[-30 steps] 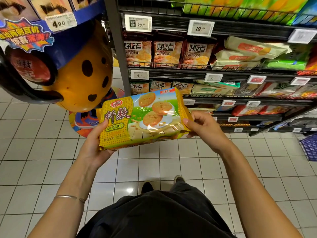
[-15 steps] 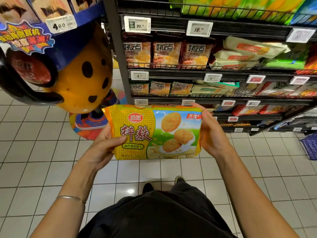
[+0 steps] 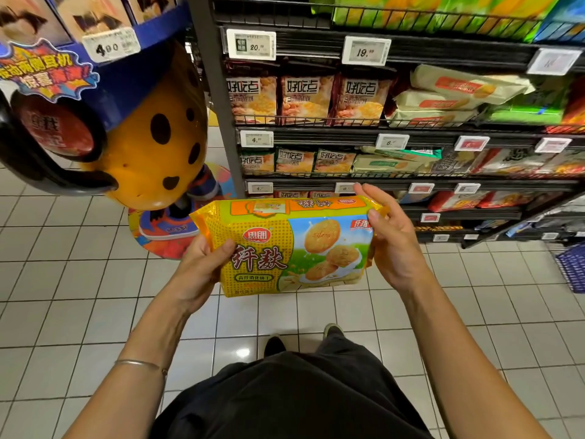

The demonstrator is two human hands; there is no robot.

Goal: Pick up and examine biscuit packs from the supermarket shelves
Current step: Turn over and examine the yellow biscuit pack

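A yellow biscuit pack (image 3: 285, 248) with red lettering and pictured round biscuits is held level in front of me over the tiled floor, its printed front and top side towards me. My left hand (image 3: 202, 267) grips its left end, thumb on the front. My right hand (image 3: 389, 242) holds the right end, thumb on the front and fingers round the back. Behind it stand the dark wire shelves (image 3: 411, 144) with rows of other biscuit packs (image 3: 307, 99).
A large orange spotted display figure (image 3: 152, 137) with a blue rim and price tag stands at the left, close to the shelf's end post (image 3: 215, 96). White price labels line the shelf edges. A blue basket (image 3: 573, 267) shows at the right edge.
The pack has been tipped so its top side now shows, and it sits a little lower. Both hands shifted with it and kept their hold.
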